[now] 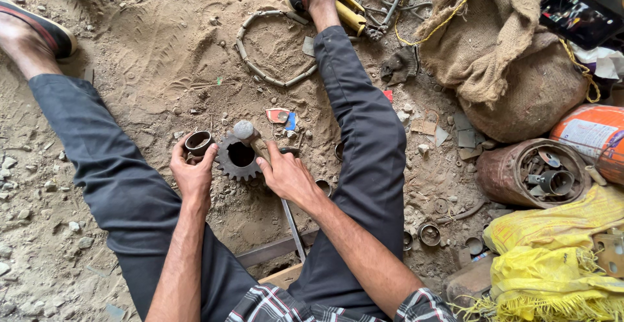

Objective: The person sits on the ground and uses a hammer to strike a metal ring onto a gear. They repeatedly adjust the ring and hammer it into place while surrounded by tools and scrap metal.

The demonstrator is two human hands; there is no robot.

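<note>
Gear (239,158) lying flat on sandy ground (149,55) between outstretched legs, bore still empty. Left hand (192,174) pinching small metal sleeve (198,144) just beside gear, fingers closed round it. Right hand (285,174) gripping hammer (255,139), head hovering over gear rim. Seemingly early going: sleeve not yet seated, driving still ahead.

Seated on ground, legs spread wide, knees bent outward | left hand (193,172) forward between legs, forearm bare, fingers curled shut round a small object, thumb up | right hand (285,174) forward beside it, palm down, fingers closed in a grip, forearm bare, elbow bent.
</note>
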